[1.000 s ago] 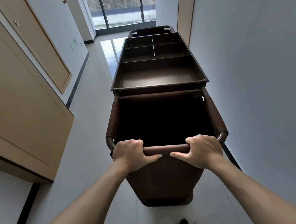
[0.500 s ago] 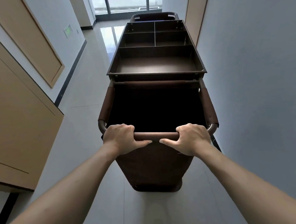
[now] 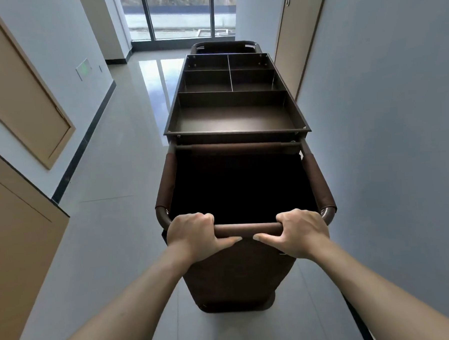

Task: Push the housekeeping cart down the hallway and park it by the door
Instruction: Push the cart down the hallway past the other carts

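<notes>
A dark brown housekeeping cart [image 3: 235, 133] stands lengthwise in the hallway, close to the right wall. Its top tray is split into several empty compartments, and a deep dark laundry bag [image 3: 241, 187] hangs at the near end. My left hand [image 3: 195, 235] and my right hand [image 3: 300, 232] both grip the cart's near handle bar [image 3: 247, 229], thumbs underneath and nearly touching. A tan door [image 3: 299, 38] is set in the right wall, level with the cart's far end.
Tan doors and panels [image 3: 24, 84] line the left wall, with a dark baseboard below. A green sign [image 3: 83, 68] sits low on that wall. Glossy tile floor [image 3: 119, 175] runs along the cart's left side to a large window [image 3: 181, 13] at the hallway's end.
The cart and I have rolled forward down the hallway; the left-wall panels slid back past me and the right-hand door is nearer. Both hands kept their grip on the handle.
</notes>
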The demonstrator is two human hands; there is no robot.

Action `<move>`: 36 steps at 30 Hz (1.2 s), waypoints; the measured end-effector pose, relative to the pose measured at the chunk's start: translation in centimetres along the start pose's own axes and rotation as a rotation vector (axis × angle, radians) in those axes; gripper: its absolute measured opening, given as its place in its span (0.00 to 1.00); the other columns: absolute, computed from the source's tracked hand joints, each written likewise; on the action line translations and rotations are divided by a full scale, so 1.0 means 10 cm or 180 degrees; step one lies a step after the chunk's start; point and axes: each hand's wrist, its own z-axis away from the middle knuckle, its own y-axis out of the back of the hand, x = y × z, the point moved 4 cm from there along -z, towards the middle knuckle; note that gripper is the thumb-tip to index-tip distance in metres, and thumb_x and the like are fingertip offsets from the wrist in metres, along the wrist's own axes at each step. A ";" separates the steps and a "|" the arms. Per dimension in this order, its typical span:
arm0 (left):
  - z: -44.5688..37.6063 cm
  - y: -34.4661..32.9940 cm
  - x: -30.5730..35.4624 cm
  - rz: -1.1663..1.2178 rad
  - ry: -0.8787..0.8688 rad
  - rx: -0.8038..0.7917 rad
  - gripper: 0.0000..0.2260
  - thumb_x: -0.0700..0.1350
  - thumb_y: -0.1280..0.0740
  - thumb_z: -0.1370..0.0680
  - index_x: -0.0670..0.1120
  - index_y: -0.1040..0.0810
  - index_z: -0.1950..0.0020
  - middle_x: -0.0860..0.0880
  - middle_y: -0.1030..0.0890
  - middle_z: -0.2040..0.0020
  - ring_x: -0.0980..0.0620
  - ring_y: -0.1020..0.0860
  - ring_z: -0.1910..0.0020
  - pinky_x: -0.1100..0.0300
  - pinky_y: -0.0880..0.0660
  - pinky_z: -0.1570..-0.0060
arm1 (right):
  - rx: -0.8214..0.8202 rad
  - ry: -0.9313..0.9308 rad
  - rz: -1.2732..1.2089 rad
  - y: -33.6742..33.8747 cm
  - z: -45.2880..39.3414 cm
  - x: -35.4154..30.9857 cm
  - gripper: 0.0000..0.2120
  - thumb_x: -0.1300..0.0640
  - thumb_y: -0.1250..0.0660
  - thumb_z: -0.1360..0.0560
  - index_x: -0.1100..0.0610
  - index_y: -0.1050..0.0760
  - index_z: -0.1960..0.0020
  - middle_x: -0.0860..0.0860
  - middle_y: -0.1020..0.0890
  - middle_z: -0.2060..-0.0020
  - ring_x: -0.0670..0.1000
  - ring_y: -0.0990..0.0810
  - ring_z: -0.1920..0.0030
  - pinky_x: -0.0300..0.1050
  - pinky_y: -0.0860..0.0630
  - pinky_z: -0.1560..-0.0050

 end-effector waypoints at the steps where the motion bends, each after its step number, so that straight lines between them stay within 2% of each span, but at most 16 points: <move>1: -0.15 -0.05 -0.06 0.0014 -0.0012 0.0017 0.35 0.82 0.53 0.31 0.53 0.30 0.71 0.59 0.32 0.76 0.59 0.32 0.79 0.67 0.37 0.79 | -0.0012 -0.0034 0.0006 -0.02 -0.16 0.04 0.39 0.13 0.59 0.37 0.46 0.31 0.69 0.40 0.27 0.73 0.43 0.27 0.73 0.36 0.34 0.73; 5: -0.75 -0.22 -0.29 0.0051 -0.0044 0.0071 0.33 0.81 0.51 0.30 0.53 0.31 0.72 0.59 0.33 0.77 0.59 0.35 0.80 0.68 0.39 0.79 | -0.0015 -0.0112 0.0021 -0.06 -0.80 0.19 0.41 0.12 0.60 0.39 0.47 0.30 0.68 0.41 0.26 0.73 0.43 0.27 0.72 0.39 0.29 0.71; 8: -1.14 -0.37 -0.46 0.0057 -0.0065 0.0042 0.35 0.82 0.53 0.30 0.52 0.29 0.71 0.58 0.30 0.76 0.58 0.32 0.79 0.65 0.30 0.78 | -0.0026 -0.0092 0.0051 -0.11 -1.22 0.28 0.38 0.13 0.56 0.37 0.46 0.32 0.69 0.41 0.26 0.73 0.42 0.27 0.72 0.39 0.33 0.72; 11: -1.55 -0.49 -0.61 0.0069 -0.0050 0.0025 0.35 0.82 0.52 0.30 0.52 0.29 0.70 0.58 0.29 0.75 0.58 0.31 0.79 0.63 0.27 0.77 | 0.0104 -0.0021 0.0111 -0.18 -1.66 0.38 0.38 0.13 0.57 0.37 0.46 0.32 0.70 0.41 0.27 0.74 0.42 0.28 0.73 0.37 0.36 0.73; 15: -2.10 -0.62 -0.80 0.0020 -0.0063 0.0013 0.33 0.81 0.51 0.30 0.53 0.32 0.71 0.58 0.32 0.76 0.58 0.32 0.80 0.67 0.34 0.78 | 0.0188 0.0020 0.0118 -0.27 -2.24 0.53 0.40 0.13 0.61 0.37 0.46 0.31 0.69 0.40 0.27 0.74 0.43 0.28 0.74 0.36 0.35 0.73; 18: -2.56 -0.74 -0.96 -0.0007 -0.0056 0.0007 0.32 0.81 0.51 0.30 0.54 0.34 0.71 0.59 0.34 0.76 0.58 0.35 0.80 0.68 0.42 0.78 | 0.0237 0.0009 0.0094 -0.34 -2.73 0.66 0.39 0.13 0.60 0.36 0.46 0.32 0.70 0.41 0.28 0.75 0.43 0.28 0.75 0.34 0.36 0.74; 21: -3.05 -0.89 -1.14 -0.0039 -0.0026 0.0008 0.31 0.81 0.50 0.30 0.55 0.34 0.71 0.61 0.36 0.76 0.58 0.37 0.80 0.69 0.44 0.78 | 0.0265 0.0010 0.0070 -0.42 -3.25 0.79 0.38 0.13 0.59 0.37 0.46 0.32 0.70 0.40 0.28 0.75 0.43 0.28 0.75 0.34 0.37 0.73; 28: -4.21 -1.26 -1.56 -0.0311 0.0094 -0.0318 0.35 0.84 0.57 0.35 0.54 0.30 0.68 0.59 0.31 0.74 0.58 0.30 0.76 0.65 0.36 0.75 | 0.0128 -0.0051 -0.0072 -0.54 -4.43 1.09 0.39 0.12 0.57 0.38 0.47 0.32 0.70 0.42 0.27 0.75 0.43 0.28 0.74 0.39 0.31 0.72; 31: -4.68 -1.36 -1.70 -0.0348 0.0157 -0.0417 0.36 0.84 0.57 0.36 0.54 0.30 0.68 0.59 0.30 0.74 0.58 0.29 0.76 0.64 0.34 0.74 | 0.0188 0.0054 -0.0064 -0.57 -4.92 1.20 0.37 0.13 0.57 0.36 0.47 0.36 0.71 0.42 0.30 0.76 0.42 0.31 0.75 0.38 0.37 0.74; 33: -4.97 -1.40 -1.79 -0.0359 0.0188 -0.0520 0.35 0.84 0.54 0.35 0.54 0.31 0.69 0.59 0.30 0.74 0.58 0.30 0.76 0.65 0.36 0.73 | 0.0107 0.0097 -0.0085 -0.59 -5.23 1.27 0.37 0.13 0.56 0.35 0.47 0.34 0.71 0.41 0.29 0.75 0.42 0.30 0.75 0.38 0.37 0.74; 36: -5.37 -1.51 -1.90 -0.0424 0.0372 -0.0705 0.36 0.84 0.55 0.36 0.53 0.28 0.64 0.58 0.26 0.69 0.57 0.27 0.71 0.60 0.31 0.65 | -0.0021 0.0089 -0.0144 -0.63 -5.69 1.40 0.38 0.13 0.55 0.35 0.47 0.31 0.68 0.41 0.26 0.73 0.43 0.27 0.72 0.38 0.34 0.73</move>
